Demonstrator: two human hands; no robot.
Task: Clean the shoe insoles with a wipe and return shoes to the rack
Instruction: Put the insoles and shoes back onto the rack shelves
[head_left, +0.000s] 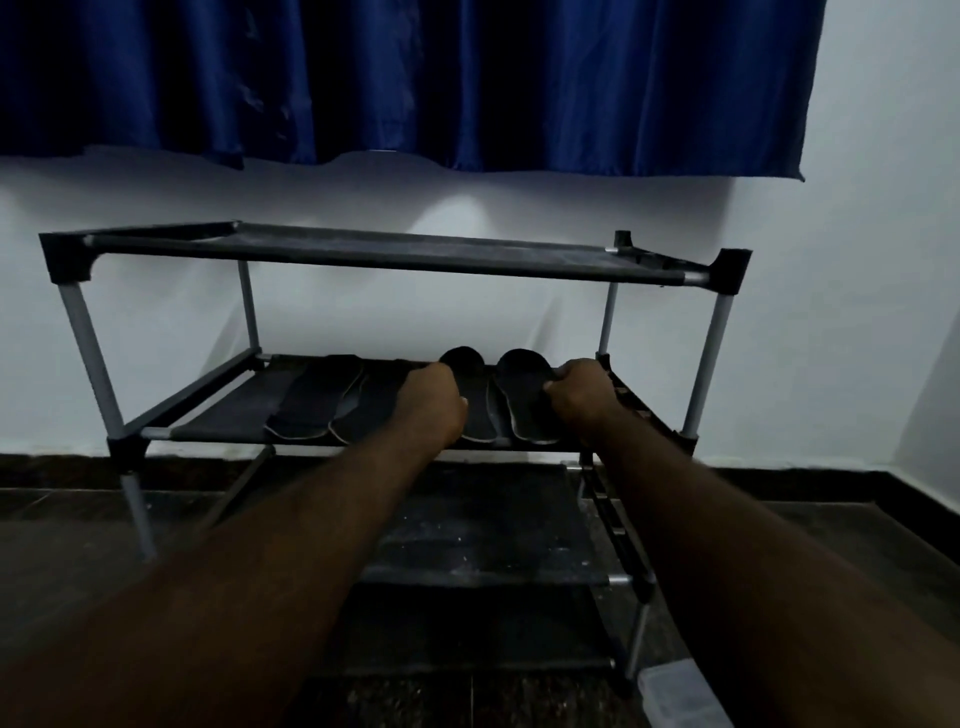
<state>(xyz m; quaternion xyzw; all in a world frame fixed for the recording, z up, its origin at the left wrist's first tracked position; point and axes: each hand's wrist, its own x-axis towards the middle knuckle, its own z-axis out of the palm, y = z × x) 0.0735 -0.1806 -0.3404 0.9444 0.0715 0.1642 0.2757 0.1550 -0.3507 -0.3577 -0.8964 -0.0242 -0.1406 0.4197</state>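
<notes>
Dim room. Pale wall (857, 260) beyond the grip; blue curtain (415, 78) hanging above it. Dark tiled floor (78, 519) below, dark skirting (805, 480) along wall base.

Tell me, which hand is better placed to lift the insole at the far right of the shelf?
Right, probably. The right hand has its fingers curled on the far-right insole, while the left hand sits further left, by the neighbouring insole.
</notes>
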